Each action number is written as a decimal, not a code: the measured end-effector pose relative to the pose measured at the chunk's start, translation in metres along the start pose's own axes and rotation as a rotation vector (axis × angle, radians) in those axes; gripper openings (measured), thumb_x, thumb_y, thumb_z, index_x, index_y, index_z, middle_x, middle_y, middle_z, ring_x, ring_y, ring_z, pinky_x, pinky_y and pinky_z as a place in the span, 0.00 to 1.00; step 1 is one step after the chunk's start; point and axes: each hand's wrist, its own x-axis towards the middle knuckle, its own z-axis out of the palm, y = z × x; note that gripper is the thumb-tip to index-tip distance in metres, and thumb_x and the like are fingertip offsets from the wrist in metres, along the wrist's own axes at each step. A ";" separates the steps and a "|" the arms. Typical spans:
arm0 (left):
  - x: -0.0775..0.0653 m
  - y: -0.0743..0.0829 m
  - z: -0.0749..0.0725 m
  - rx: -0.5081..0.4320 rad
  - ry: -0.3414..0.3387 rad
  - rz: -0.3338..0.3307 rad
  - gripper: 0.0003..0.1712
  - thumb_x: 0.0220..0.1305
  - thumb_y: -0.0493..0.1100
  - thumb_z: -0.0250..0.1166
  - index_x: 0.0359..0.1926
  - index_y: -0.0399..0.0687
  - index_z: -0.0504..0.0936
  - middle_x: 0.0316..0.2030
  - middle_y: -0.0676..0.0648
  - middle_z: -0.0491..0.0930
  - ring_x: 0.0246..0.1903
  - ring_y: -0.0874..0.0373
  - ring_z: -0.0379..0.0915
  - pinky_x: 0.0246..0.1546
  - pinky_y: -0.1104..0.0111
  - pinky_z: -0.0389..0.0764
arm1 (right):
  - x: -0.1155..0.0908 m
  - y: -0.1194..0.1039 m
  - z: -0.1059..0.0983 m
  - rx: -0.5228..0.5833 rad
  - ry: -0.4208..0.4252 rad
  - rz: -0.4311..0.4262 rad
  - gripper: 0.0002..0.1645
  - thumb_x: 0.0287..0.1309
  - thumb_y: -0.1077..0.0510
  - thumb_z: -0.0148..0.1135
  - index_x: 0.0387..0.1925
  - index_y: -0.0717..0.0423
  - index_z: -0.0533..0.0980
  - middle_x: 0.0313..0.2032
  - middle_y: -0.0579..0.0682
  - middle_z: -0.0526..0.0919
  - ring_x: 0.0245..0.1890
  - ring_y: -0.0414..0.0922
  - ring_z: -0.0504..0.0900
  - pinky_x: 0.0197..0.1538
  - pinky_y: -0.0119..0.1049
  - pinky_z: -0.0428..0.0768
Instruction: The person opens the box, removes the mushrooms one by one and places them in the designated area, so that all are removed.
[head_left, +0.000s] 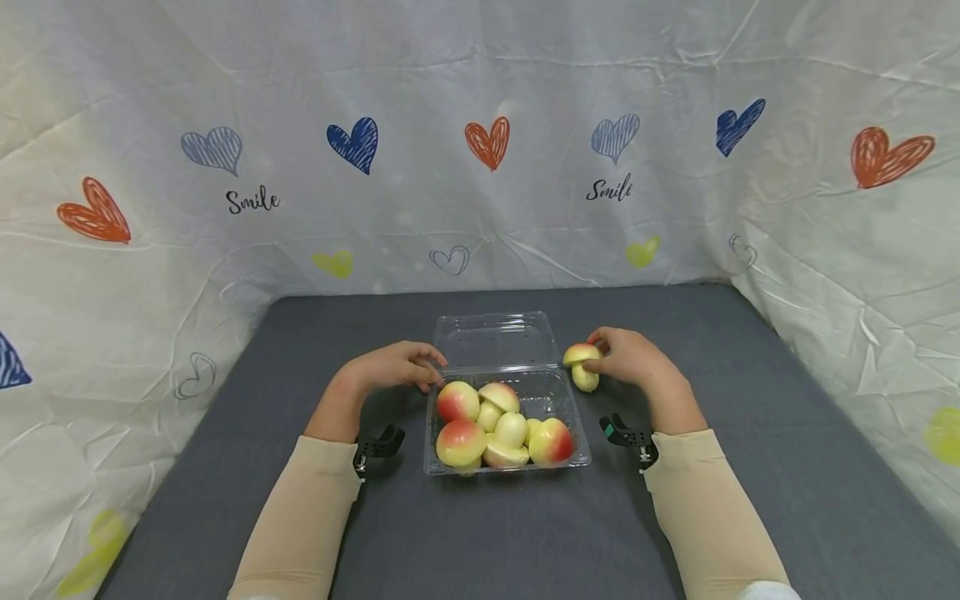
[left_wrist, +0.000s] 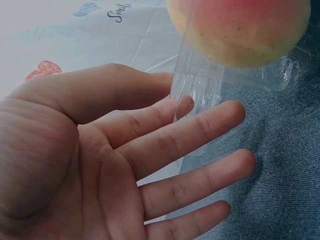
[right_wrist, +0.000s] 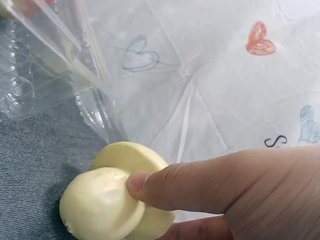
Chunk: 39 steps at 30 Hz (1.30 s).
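A clear plastic clamshell box (head_left: 581, 461) lies with its lid folded back. Inside are several mushroom-shaped pieces (head_left: 461, 442) with red-and-yellow caps and pale yellow stems. My left hand (head_left: 397, 365) is at the box's back left corner, thumb and index fingertips right at the clear plastic edge (left_wrist: 200, 90), the other fingers spread and nearly straight. To the right of the box, my right hand (head_left: 630, 357) pinches another mushroom (head_left: 584, 379), thumb (right_wrist: 150, 190) pressed where stem and cap meet. Its pale stem (right_wrist: 97, 205) points toward the right wrist camera.
The open lid (head_left: 495, 340) lies flat behind the box on the dark grey tablecloth (head_left: 495, 542). A white sheet (head_left: 420, 83) printed with hearts and "Smile" hangs behind the table and along both sides. Each wrist wears a black strap (head_left: 378, 443).
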 end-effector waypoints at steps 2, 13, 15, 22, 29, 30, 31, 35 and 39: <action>0.000 0.001 0.000 -0.003 0.000 -0.001 0.24 0.75 0.41 0.58 0.67 0.34 0.73 0.52 0.40 0.83 0.48 0.46 0.81 0.57 0.49 0.76 | -0.001 -0.001 0.000 0.002 -0.005 0.005 0.30 0.66 0.50 0.68 0.62 0.65 0.74 0.56 0.67 0.80 0.51 0.61 0.80 0.51 0.56 0.78; 0.001 0.004 0.000 -0.004 -0.005 0.001 0.24 0.76 0.41 0.58 0.67 0.33 0.72 0.53 0.40 0.83 0.49 0.46 0.81 0.57 0.49 0.76 | -0.008 -0.010 -0.011 -0.021 -0.008 0.006 0.37 0.66 0.49 0.69 0.68 0.65 0.70 0.62 0.69 0.75 0.58 0.65 0.76 0.54 0.59 0.77; 0.001 0.005 -0.001 -0.005 -0.006 0.002 0.24 0.76 0.41 0.58 0.67 0.33 0.72 0.53 0.40 0.83 0.49 0.46 0.81 0.57 0.49 0.76 | -0.012 -0.015 -0.013 -0.015 0.000 -0.008 0.39 0.66 0.49 0.69 0.70 0.64 0.68 0.64 0.69 0.73 0.61 0.66 0.74 0.56 0.61 0.75; 0.002 0.007 -0.001 0.015 -0.006 0.001 0.24 0.76 0.41 0.58 0.67 0.33 0.72 0.53 0.40 0.83 0.49 0.46 0.81 0.57 0.49 0.75 | -0.025 -0.039 -0.021 0.002 0.060 -0.121 0.38 0.64 0.52 0.71 0.69 0.64 0.70 0.64 0.67 0.74 0.64 0.65 0.72 0.60 0.61 0.73; 0.002 0.005 0.000 0.020 0.003 -0.015 0.24 0.76 0.41 0.57 0.67 0.35 0.73 0.53 0.41 0.83 0.49 0.46 0.81 0.58 0.48 0.74 | -0.034 -0.065 -0.013 0.055 0.057 -0.227 0.37 0.62 0.52 0.73 0.68 0.60 0.72 0.63 0.60 0.77 0.57 0.59 0.80 0.55 0.55 0.78; 0.002 0.005 0.000 0.017 0.004 -0.015 0.23 0.76 0.41 0.57 0.67 0.35 0.73 0.53 0.40 0.83 0.49 0.46 0.81 0.58 0.48 0.74 | -0.034 -0.069 -0.010 0.062 0.049 -0.237 0.37 0.63 0.51 0.73 0.68 0.59 0.72 0.63 0.59 0.77 0.56 0.58 0.80 0.55 0.54 0.78; 0.001 0.004 0.001 0.016 0.004 -0.015 0.23 0.77 0.41 0.57 0.67 0.35 0.73 0.53 0.40 0.83 0.49 0.46 0.81 0.58 0.48 0.74 | -0.034 -0.073 -0.008 0.067 0.039 -0.246 0.36 0.63 0.51 0.72 0.69 0.58 0.72 0.62 0.58 0.77 0.56 0.57 0.80 0.54 0.54 0.78; 0.002 0.002 0.001 0.008 0.002 -0.015 0.23 0.77 0.41 0.57 0.67 0.35 0.73 0.53 0.40 0.83 0.49 0.46 0.81 0.58 0.48 0.75 | -0.031 -0.086 0.006 0.047 0.002 -0.286 0.35 0.65 0.51 0.72 0.68 0.56 0.72 0.61 0.55 0.78 0.57 0.56 0.79 0.55 0.52 0.78; 0.001 0.002 0.002 0.006 0.005 -0.018 0.23 0.77 0.41 0.57 0.66 0.35 0.73 0.53 0.40 0.83 0.48 0.46 0.81 0.58 0.48 0.75 | -0.026 -0.093 0.020 0.014 -0.042 -0.307 0.33 0.64 0.51 0.72 0.67 0.57 0.73 0.59 0.55 0.80 0.56 0.56 0.81 0.55 0.49 0.80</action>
